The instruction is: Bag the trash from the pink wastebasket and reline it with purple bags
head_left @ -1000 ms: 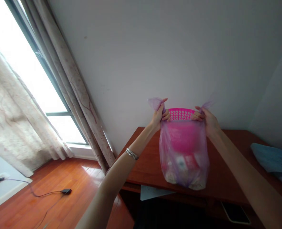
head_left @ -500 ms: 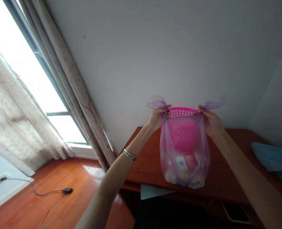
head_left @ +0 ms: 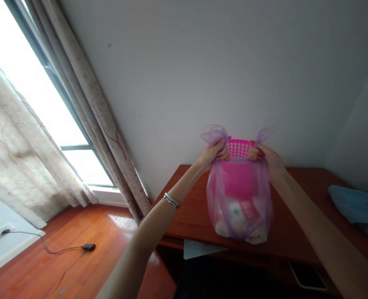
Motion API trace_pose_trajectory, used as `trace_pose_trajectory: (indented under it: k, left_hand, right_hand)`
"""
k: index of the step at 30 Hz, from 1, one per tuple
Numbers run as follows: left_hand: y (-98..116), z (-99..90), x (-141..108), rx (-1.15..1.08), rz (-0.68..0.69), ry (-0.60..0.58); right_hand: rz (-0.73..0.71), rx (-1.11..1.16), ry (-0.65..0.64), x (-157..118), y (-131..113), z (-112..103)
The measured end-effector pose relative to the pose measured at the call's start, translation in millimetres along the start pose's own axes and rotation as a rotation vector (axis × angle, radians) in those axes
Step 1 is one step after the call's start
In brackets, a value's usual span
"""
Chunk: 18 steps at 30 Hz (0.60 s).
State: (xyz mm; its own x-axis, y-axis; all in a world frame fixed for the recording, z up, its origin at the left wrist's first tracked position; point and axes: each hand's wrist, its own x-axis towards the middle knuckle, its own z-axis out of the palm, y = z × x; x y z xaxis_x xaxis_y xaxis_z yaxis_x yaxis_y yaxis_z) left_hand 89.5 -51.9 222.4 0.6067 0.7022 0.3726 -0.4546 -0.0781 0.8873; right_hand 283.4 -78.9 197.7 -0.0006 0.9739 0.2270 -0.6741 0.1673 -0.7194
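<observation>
A translucent purple plastic bag [head_left: 240, 216] hangs upright over the front of the red-brown desk, with white and red items blurred inside its lower half. Behind or inside its upper part, a bright pink basket [head_left: 239, 148] shows its perforated rim above the bag's edge. My left hand [head_left: 215, 153] is closed round the gathered left side of the bag's top. On the right, my right hand [head_left: 266, 158] grips the other gathered side. Loose purple ends stick up above both fists.
The desk [head_left: 187, 207] stands against a grey wall. A light blue cloth item [head_left: 355, 207] lies at its right. Papers [head_left: 199, 250] and a phone [head_left: 307, 275] are below the desktop's front edge. Curtains [head_left: 93, 108] hang left; a black adapter [head_left: 88, 247] lies on the floor.
Both hands have drawn closer together, bringing the bag's gathered sides inward. More of the basket's perforated side now faces me, between my fists.
</observation>
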Motion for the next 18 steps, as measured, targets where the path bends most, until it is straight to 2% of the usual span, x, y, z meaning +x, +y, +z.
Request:
trace_pose_trajectory:
  k: [3, 6, 9, 13, 18]
  left_hand:
    - [-1.0, 0.3, 4.2, 0.091, -0.06, -0.031]
    - [-2.0, 0.4, 6.0, 0.115, -0.046, -0.015]
    - [-0.9, -0.9, 4.4, 0.023, -0.06, 0.018]
    - [3.8, -6.2, -1.1, -0.189, -0.174, -0.007]
    - [4.6, -11.0, -5.5, -0.217, -0.142, -0.032]
  right_hand:
    - [0.057, -0.041, 0.059, 2.2, 0.1, 2.2]
    - [0.096, -0.025, 0.063, 3.2, -0.4, 0.9]
    - [0.061, -0.032, 0.045, 4.4, 0.6, -0.6]
    - [0.048, -0.019, 0.027, 2.3, 1.8, 4.1]
    - [0.036, -0.073, 0.014, -9.2, 0.1, 19.1]
